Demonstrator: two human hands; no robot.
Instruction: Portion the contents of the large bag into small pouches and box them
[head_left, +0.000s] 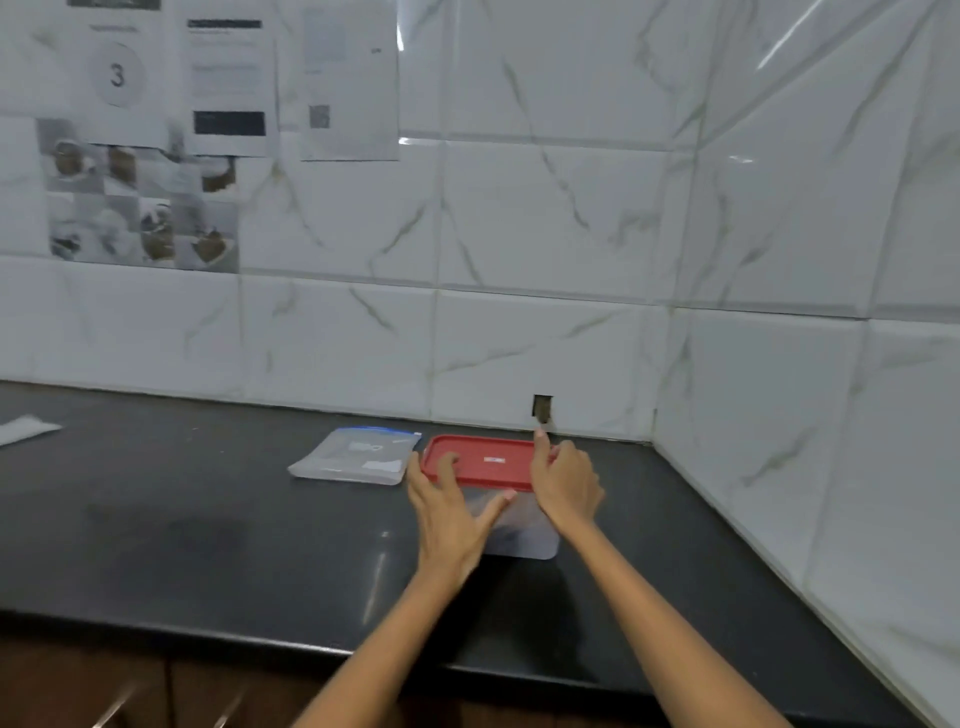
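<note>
Box (524, 535), red lid (480, 461), label unreadable: left hand (449, 512) flat on lid; right hand (566, 480) gripping its 3 o'clock edge. Wall sheet (117, 75) reads "3".

Container (524, 535) contents unreadable through the frosted wall; left hand (449, 512) and right hand (566, 483) hide its near-left and right sides. Wall papers (228, 83) too blurred to read beyond a large "3", top sheet cut by the frame edge. White packet (23, 428) on the counter (208, 519) cut off at left; zip pouch stack (358, 457) print illegible.
</note>
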